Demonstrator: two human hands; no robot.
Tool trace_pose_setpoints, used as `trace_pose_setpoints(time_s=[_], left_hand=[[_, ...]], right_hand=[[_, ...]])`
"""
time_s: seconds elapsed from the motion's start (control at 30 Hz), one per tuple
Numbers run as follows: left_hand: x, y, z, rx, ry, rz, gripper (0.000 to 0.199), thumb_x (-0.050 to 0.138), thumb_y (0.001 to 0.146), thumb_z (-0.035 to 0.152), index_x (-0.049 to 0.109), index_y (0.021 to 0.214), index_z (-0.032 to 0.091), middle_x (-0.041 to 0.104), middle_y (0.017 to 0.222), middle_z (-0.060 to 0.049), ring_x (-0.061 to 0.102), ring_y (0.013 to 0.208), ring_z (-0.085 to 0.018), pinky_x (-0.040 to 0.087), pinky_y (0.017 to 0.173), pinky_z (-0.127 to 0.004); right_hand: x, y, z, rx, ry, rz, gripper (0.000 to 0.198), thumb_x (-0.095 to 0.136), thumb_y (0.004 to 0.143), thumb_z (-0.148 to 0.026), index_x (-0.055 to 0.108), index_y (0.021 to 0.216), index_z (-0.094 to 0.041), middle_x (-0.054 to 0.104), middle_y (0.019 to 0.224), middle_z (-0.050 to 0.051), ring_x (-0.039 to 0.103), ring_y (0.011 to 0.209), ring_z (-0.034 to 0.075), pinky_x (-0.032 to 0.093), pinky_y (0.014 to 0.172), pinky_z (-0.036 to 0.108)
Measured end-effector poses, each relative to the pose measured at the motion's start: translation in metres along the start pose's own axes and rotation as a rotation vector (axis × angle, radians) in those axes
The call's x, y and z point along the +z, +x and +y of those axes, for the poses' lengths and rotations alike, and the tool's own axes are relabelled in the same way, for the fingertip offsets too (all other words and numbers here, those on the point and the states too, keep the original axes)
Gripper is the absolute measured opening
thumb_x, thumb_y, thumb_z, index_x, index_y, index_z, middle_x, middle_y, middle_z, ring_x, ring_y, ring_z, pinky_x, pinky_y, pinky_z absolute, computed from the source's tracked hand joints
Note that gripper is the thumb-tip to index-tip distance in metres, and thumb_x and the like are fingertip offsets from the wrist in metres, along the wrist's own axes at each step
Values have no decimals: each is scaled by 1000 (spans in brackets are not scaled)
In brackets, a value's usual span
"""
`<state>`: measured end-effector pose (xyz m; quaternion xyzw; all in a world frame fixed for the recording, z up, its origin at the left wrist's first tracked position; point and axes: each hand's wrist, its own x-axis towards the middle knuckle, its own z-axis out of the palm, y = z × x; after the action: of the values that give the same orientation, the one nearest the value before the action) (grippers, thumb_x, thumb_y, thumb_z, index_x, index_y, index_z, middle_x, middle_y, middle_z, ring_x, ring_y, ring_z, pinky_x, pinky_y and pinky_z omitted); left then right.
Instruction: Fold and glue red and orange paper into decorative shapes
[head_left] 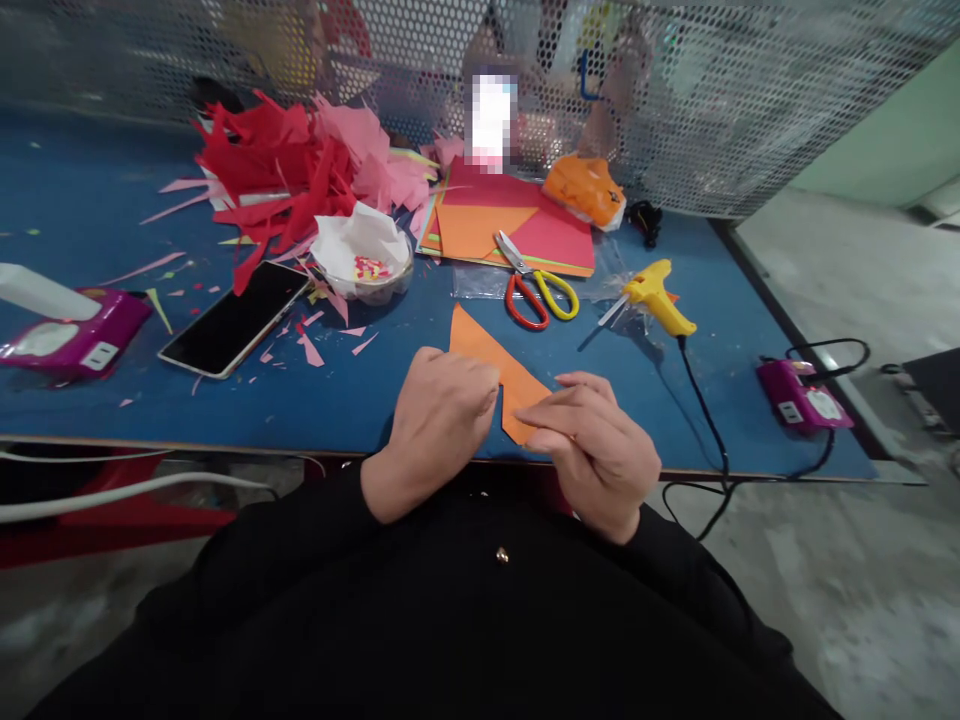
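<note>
A piece of orange paper point(487, 355), folded or cut to a pointed shape, lies at the table's front edge between my hands. My left hand point(448, 415) is closed in a loose fist over the paper's left side, its fingertips curled under and mostly hidden. At the paper's lower right corner, my right hand point(600, 440) has thumb and fingers pinched together on the edge. Beyond the paper lie scissors point(529, 285) with one red and one yellow handle. A yellow glue gun point(660, 295) rests to the right of them.
Sheets of coloured paper point(562, 230) lie at the back beside an orange packet point(585, 190). Red and pink scraps point(285, 170), a paper-lined bowl point(367, 255) and a phone point(236, 320) are on the left. Purple power sockets point(802, 395) stand right, trailing a black cable point(705, 400).
</note>
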<state>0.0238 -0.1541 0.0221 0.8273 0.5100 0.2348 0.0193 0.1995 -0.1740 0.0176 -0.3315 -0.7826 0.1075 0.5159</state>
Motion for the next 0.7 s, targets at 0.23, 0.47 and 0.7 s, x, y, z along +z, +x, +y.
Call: trace_pose_setpoints(time_s=[0.23,0.47,0.7], left_hand=[[-6,-5,4,113,105,-18,27,43,95,23,52,69,24,58,64,-1,49,65,-20,33,71,-40],[-2,-5,7,156,231,13,30,44,95,13,57,70,21,59,64,-1,53,65,-20,39,76,-39],[0,-7,9,196,306,60,32,43,95,8,56,69,21,57,62,0,53,64,-19,43,78,-39]], right_hand=[[9,14,-12,22,-20,-56,12,73,89,-21,72,99,-28,70,83,-1,64,78,16,50,72,36],[15,17,-17,8,0,-98,12,67,94,-18,66,84,-25,69,79,-2,62,75,15,46,74,35],[15,14,-9,295,195,-35,18,57,98,-20,56,81,-23,57,77,-3,54,72,13,42,67,30]])
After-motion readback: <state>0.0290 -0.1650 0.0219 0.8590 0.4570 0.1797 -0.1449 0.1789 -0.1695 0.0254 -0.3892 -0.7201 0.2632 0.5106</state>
